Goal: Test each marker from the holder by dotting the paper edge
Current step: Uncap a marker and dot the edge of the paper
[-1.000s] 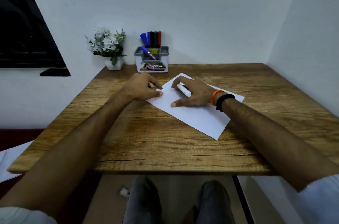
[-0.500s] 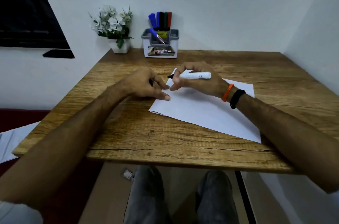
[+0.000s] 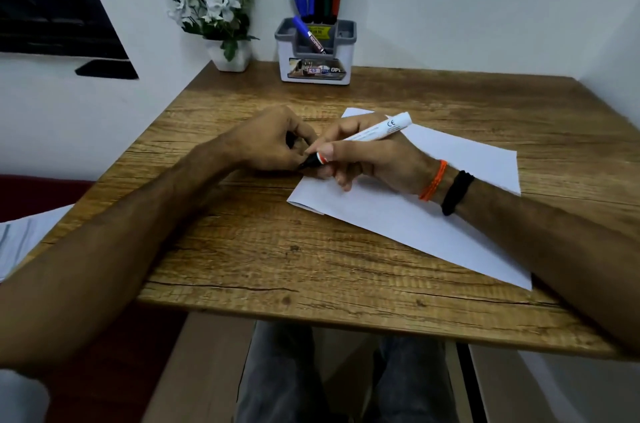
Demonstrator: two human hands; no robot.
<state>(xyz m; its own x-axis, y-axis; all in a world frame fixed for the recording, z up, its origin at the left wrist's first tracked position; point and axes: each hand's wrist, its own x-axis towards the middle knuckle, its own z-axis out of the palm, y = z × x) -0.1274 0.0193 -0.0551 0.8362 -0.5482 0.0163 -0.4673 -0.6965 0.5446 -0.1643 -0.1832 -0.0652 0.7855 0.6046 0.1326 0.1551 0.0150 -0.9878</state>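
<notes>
Near the desk's middle, on the paper (image 3: 398,214), my right hand (image 3: 374,159) grips the light, stiff, smooth marker (image 3: 367,135) low on its barrel, tip at the paper's left edge. My left hand (image 3: 273,142) is curled, apparently holding the cap. At the far edge, the holder (image 3: 315,52) keeps the rest.

The marker (image 3: 367,137) tip sits at the paper (image 3: 398,214) edge behind the left hand (image 3: 273,142) — contact cannot be told. Something dark in that hand's curled fingers is mostly hidden. The holder (image 3: 315,52) label is too blurred to read — the table's (image 3: 277,266) right corner is cut off.
</notes>
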